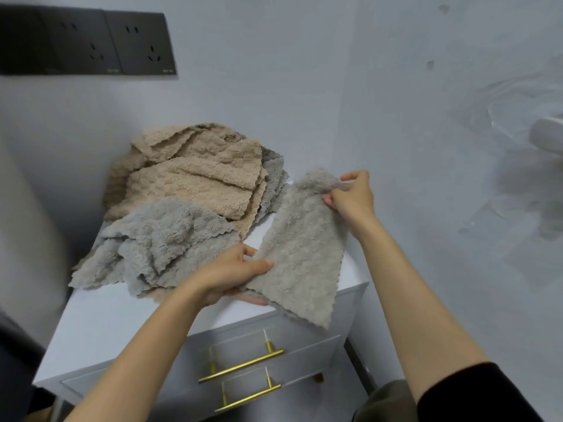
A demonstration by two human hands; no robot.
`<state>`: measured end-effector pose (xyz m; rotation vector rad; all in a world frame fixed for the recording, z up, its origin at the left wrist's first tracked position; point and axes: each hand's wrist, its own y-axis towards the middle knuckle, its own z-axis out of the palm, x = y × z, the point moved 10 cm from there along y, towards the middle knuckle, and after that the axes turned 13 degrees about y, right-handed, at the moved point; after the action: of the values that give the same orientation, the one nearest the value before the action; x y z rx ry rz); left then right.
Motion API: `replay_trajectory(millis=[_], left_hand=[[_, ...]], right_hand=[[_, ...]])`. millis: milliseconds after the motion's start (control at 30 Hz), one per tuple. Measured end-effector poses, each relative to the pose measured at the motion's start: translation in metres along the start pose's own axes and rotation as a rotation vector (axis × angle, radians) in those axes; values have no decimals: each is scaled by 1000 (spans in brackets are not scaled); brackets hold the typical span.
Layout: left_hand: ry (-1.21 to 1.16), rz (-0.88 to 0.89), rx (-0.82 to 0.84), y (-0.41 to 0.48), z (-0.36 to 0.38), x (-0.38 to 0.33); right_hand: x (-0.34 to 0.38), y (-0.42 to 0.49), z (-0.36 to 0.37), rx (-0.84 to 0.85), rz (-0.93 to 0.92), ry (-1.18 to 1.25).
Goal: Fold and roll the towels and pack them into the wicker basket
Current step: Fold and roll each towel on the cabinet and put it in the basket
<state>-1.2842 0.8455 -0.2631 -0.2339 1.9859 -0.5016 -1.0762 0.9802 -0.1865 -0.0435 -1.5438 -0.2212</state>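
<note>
A grey-beige fluffy towel hangs stretched between my hands above the right part of the white cabinet top. My left hand pinches its near left edge, thumb on top. My right hand pinches its far corner. The towel's lower corner droops over the cabinet's front edge. A heap of loose towels lies at the back left: beige ones on top, grey ones spilling forward. No wicker basket is in view.
The cabinet has two drawers with gold bar handles below the front edge. A pale wall stands close behind, with dark sockets at the upper left. A blurred white object sits at the far right.
</note>
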Motion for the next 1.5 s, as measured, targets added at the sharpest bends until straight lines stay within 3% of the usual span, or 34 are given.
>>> replay_trajectory(millis=[133, 467, 700, 767, 867, 933, 1000, 1100, 1267, 1500], left_hand=[[-55, 8, 8, 3, 5, -1], [501, 218, -225, -11, -10, -12], [378, 301, -197, -25, -5, -13], [345, 313, -181, -24, -2, -12], [283, 326, -171, -23, 1, -10], [276, 338, -170, -24, 1, -9], [360, 369, -189, -24, 0, -8], [689, 453, -255, -30, 1, -14], [1095, 475, -295, -37, 7, -9], [1060, 613, -415, -41, 10, -20]], right_hand=[[-3, 3, 30, 192, -84, -118], [8, -56, 34, 451, -159, -446], [-21, -142, 37, 840, -191, -802], [-30, -157, 32, 824, -269, -960], [-33, -178, 35, 721, -572, -1177], [-39, -183, 36, 649, -675, -1253], [-37, -182, 34, 586, -731, -1219], [-30, -184, 28, 611, -756, -1123], [-29, -171, -5, 604, -538, -912], [-25, -149, -25, 591, -315, -671]])
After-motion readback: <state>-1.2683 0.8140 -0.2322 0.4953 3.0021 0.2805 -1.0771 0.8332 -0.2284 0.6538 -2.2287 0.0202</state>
